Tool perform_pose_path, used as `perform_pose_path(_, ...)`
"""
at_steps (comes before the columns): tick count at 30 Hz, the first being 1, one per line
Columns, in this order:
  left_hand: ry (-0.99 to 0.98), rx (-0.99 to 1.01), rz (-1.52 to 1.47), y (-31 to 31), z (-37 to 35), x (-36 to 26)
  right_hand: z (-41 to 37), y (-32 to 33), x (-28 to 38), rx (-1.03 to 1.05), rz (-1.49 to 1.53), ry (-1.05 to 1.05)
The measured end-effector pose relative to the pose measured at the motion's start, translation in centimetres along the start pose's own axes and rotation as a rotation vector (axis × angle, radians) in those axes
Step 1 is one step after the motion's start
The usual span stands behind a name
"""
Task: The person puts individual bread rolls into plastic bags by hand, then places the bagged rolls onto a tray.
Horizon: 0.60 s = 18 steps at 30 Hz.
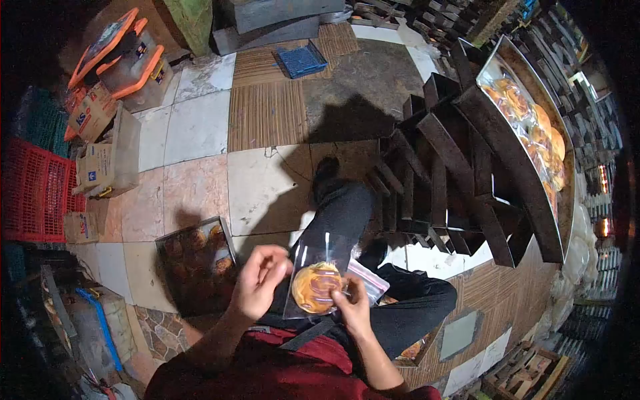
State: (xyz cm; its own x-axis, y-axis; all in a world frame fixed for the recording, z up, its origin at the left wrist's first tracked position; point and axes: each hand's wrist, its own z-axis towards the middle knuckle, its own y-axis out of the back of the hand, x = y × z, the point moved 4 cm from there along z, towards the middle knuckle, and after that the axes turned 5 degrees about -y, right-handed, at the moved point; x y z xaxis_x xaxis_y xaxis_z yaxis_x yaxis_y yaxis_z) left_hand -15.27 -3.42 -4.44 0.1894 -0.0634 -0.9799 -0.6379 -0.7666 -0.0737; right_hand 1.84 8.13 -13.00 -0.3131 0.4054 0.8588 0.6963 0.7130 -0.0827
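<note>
My left hand point(257, 281) pinches the upper left edge of a clear plastic bag point(319, 257). Inside the bag sits a round golden bun point(316, 287) with a swirl on top. The lower right side of that bag and bun rests in the grip of my right hand point(352, 305), which also has more clear bags point(371, 280) tucked under it. I sit on the floor with my dark-trousered legs point(347, 213) stretched out in front.
A dark tray of baked buns point(195, 257) lies on the tiled floor at my left. A long metal tray point(517, 157) with bagged buns point(533, 133) rests on stacked dark baking tins point(433, 173) at right. Red crates point(33, 193), cardboard boxes point(100, 167) and lidded tubs point(127, 60) stand at left.
</note>
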Motion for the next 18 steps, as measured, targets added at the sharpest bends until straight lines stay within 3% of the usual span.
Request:
perform_pose_path(1,-0.009,-0.149,0.176,0.6,0.5,3.0,0.4,0.4,-0.2,-0.050,0.103,-0.027)
perform_pose_path(3,-0.020,-0.038,0.340,-0.7,1.3,5.5,1.9,0.6,1.0,-0.174,0.015,-0.086)
perform_pose_path(5,0.321,0.174,0.379,-2.5,2.5,5.7,3.5,0.4,2.3,-0.180,-0.065,-0.110)
perform_pose_path(6,0.269,0.042,0.267,-3.2,2.7,5.5,3.9,0.3,3.4,-0.169,-0.117,-0.017)
perform_pose_path(7,0.246,0.049,0.267,-3.5,2.9,4.8,4.4,0.2,4.7,-0.155,-0.165,0.089)
perform_pose_path(9,-0.290,0.022,0.179,-3.9,1.8,0.5,1.2,0.7,9.4,-0.184,-0.402,0.306)
perform_pose_path(11,-0.576,0.059,0.292,-4.1,0.9,-2.7,-2.8,0.3,13.3,-0.280,-0.543,0.770)
perform_pose_path(13,-0.483,0.102,0.331,-4.5,0.8,-1.4,-3.6,0.5,11.7,-0.341,-0.646,0.834)
perform_pose_path(15,-0.442,0.125,0.364,-4.8,0.4,-1.0,-4.3,0.7,10.5,-0.279,-0.697,0.665)
perform_pose_path(16,-0.544,0.185,0.375,-4.9,-0.4,-2.1,-5.2,1.0,10.7,-0.244,-0.646,0.759)
perform_pose_path(18,-0.516,0.335,0.267,-5.4,-1.9,-5.0,-7.5,1.0,12.3,-0.165,-0.502,0.707)
